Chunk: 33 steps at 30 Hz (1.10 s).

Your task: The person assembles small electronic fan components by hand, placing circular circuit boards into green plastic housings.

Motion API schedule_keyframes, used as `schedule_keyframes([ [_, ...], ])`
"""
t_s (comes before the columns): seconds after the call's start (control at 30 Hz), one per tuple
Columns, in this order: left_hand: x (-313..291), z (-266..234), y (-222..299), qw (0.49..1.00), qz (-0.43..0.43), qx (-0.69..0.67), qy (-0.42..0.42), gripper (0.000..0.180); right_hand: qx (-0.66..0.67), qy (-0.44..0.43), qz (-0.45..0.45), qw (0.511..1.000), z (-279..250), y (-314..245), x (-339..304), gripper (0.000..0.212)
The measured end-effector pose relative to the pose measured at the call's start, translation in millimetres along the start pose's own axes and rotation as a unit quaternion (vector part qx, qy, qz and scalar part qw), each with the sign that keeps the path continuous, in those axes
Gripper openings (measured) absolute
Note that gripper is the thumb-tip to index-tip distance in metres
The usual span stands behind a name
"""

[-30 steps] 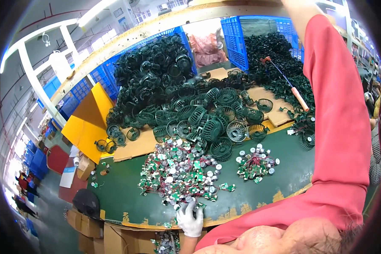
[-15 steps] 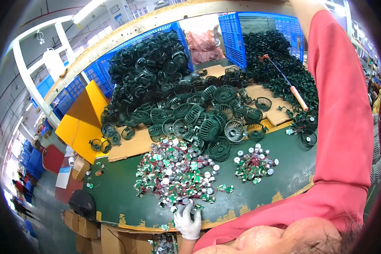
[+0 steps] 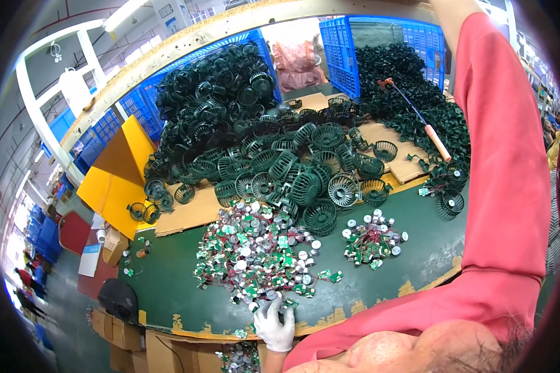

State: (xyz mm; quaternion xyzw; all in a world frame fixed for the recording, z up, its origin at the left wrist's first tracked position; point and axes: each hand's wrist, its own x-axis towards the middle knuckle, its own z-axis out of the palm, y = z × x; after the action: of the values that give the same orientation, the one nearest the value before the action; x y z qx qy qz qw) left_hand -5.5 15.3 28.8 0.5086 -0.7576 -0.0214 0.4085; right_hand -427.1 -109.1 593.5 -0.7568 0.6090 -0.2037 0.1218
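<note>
Left hand (image 3: 274, 327), fingers (image 3: 274, 307) half-curled at the motor heap (image 3: 255, 256), hold unclear from here; tugging could snag tangled wires (image 3: 231, 270)

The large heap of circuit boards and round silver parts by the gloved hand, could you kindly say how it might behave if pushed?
The large heap would likely slump and drag in tangled clumps, since thin red wires run among its pieces. Its small, bare circuit boards look fragile. The round silver parts might roll if freed, given their disc shape.
</note>
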Motion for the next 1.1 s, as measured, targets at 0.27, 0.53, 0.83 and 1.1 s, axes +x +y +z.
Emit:
schedule_keyframes([
  [0.27,1.1,-0.1,0.9,1.0,-0.008,-0.011,-0.004,0.033,0.074,-0.086,-0.021,0.993,-22.0,8.8,-2.7,0.045],
  [0.53,3.1,2.1,-1.6,1.0,-0.019,-0.003,-0.005,0.035,0.153,-0.183,-0.048,0.97,-45.7,43.1,6.9,0.044],
  [0.83,-1.5,-1.3,-4.2,0.999,-0.032,-0.012,-0.024,0.036,0.188,-0.264,-0.031,0.945,-137.4,104.7,42.5,0.035],
  [1.1,-1.3,3.8,-5.9,0.999,-0.021,-0.021,-0.03,0.036,0.221,-0.341,-0.03,0.913,-123.9,117.0,53.0,0.031],
])
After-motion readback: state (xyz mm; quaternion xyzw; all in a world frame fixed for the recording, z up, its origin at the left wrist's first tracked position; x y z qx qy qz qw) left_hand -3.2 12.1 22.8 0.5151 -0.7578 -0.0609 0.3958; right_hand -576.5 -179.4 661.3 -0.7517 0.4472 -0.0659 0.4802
